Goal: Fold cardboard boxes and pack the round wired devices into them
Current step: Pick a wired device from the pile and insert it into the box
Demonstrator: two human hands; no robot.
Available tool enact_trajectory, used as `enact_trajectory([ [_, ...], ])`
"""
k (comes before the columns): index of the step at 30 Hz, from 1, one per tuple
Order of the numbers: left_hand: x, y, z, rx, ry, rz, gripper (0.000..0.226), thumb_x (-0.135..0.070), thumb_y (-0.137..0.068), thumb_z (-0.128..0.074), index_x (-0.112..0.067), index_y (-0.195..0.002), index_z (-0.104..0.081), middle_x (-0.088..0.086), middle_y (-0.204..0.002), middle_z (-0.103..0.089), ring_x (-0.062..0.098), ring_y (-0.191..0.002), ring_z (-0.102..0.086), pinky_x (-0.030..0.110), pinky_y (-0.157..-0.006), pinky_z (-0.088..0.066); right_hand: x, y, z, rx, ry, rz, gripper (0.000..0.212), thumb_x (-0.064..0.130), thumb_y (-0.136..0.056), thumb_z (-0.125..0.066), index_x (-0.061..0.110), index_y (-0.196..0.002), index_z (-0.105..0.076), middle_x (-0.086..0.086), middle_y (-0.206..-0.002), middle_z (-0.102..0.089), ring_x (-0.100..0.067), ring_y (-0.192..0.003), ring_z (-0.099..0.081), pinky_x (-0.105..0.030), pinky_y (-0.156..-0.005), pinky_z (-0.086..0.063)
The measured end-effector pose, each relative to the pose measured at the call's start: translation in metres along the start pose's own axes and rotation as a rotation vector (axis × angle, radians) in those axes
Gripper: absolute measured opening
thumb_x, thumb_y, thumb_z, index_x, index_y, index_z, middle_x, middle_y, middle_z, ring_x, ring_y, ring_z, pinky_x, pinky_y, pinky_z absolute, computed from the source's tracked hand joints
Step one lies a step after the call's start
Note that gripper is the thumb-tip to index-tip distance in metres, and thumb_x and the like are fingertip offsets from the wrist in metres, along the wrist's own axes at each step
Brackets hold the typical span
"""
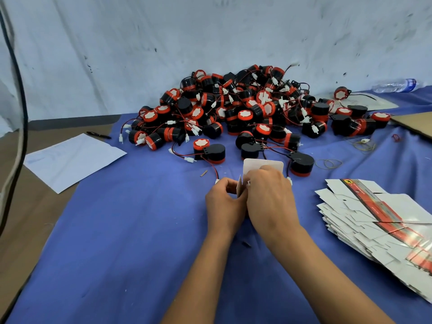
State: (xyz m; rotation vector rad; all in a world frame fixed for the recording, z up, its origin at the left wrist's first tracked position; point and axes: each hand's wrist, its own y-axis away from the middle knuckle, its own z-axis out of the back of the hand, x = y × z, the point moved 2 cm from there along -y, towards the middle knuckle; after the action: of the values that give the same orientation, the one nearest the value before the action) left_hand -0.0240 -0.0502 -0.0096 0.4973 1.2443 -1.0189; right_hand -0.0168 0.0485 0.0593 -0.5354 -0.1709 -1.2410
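Cardboard box (261, 169), small and white, sits mid-fold near centre on the blue cloth (131, 242), left hand (223, 198) and right hand (268, 195) both pinching its flaps. I'd crease corners firmly before grabbing a black-and-red round wired device (301, 165) just behind.

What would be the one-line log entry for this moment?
step: folding box | left hand: holds box | right hand: holds box | devices: piled behind | flat boxes: stacked right

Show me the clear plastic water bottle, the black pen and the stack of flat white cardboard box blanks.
Clear plastic water bottle (397, 85): head view, on its lying body.
Black pen (98, 135): head view, mid-barrel.
Stack of flat white cardboard box blanks (355, 216): head view, on the top sheet's white part.
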Motion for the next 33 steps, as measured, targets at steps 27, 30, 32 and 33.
enact_trajectory([
  [27,0.001,-0.003,0.012,0.467,0.130,-0.037,0.047,-0.009,-0.070,-0.083,-0.025,-0.110,-0.064,0.002,-0.094,-0.073,0.020,-0.069,-0.063,0.047,-0.072,-0.061,-0.035,-0.017,-0.013,0.015,-0.040,0.173,0.024,0.004,-0.086,-0.058,0.015,-0.072,-0.074,0.000,-0.080,-0.066,-0.021,-0.089,-0.044,-0.020,-0.060,-0.029],
  [30,-0.001,-0.004,0.016,0.424,0.127,-0.025,0.046,-0.012,-0.066,-0.078,-0.022,-0.109,-0.065,0.004,-0.092,-0.073,0.021,-0.069,-0.063,0.047,-0.072,-0.060,-0.033,-0.019,-0.012,0.108,0.025,0.353,0.028,0.006,-0.093,-0.053,0.014,-0.080,-0.076,-0.001,-0.092,-0.065,-0.023,-0.098,-0.043,-0.026,-0.081,-0.040],
  [32,0.000,-0.006,0.018,0.402,0.130,-0.009,0.049,-0.006,-0.068,-0.077,-0.023,-0.113,-0.067,-0.001,-0.095,-0.075,0.027,-0.072,-0.066,0.050,-0.076,-0.062,-0.037,-0.014,-0.014,0.140,0.036,0.431,0.029,0.013,-0.098,-0.051,0.015,-0.085,-0.077,0.003,-0.102,-0.061,-0.023,-0.110,-0.040,-0.027,-0.093,-0.038],
  [33,0.000,-0.007,0.019,0.403,0.132,-0.005,0.051,-0.001,-0.071,-0.076,-0.023,-0.115,-0.067,-0.003,-0.099,-0.075,0.029,-0.074,-0.068,0.052,-0.078,-0.063,-0.040,-0.011,-0.015,0.156,0.037,0.435,0.030,0.018,-0.101,-0.050,0.016,-0.086,-0.076,0.004,-0.106,-0.057,-0.022,-0.114,-0.037,-0.027,-0.096,-0.037],
])
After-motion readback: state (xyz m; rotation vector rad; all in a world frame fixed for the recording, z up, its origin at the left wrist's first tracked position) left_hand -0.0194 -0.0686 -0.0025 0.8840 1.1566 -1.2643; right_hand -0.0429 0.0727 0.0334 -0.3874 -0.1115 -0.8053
